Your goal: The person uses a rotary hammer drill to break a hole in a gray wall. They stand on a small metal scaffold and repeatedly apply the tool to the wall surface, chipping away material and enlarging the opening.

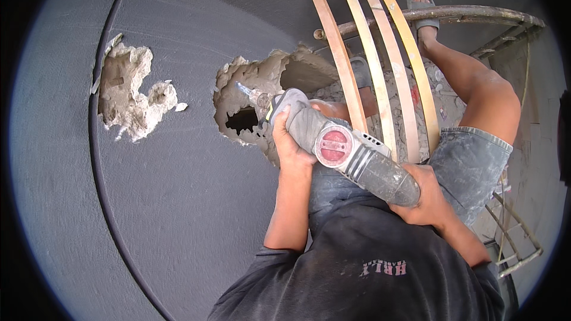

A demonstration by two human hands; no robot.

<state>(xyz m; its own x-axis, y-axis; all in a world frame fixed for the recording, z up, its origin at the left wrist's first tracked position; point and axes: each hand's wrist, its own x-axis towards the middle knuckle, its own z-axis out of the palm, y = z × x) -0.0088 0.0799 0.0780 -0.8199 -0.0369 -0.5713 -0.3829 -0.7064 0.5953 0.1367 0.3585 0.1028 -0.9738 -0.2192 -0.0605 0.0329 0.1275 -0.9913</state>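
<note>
A grey rotary hammer (375,172) with a red round cap on its side lies across my lap, its nose tilted to the upper left. My left hand (291,142) is wrapped under the front of its body. At the rear handle, my right hand (425,196) is closed around the grip. The tool's bit (245,89) reaches into a broken-out hole (229,98) in the dark grey wall (178,190). Ragged pale masonry edges the hole, and a dark cavity (242,120) opens inside it. Whether the tip touches masonry, I cannot tell.
A second chipped patch (128,92) lies farther left, beside a black cable (98,172) running along the wall. Several wooden slats (386,53) extend beyond my lap over rubble (446,98). A thick pole (464,12) crosses under my sandalled foot (422,3). A metal frame (517,238) stands lower right.
</note>
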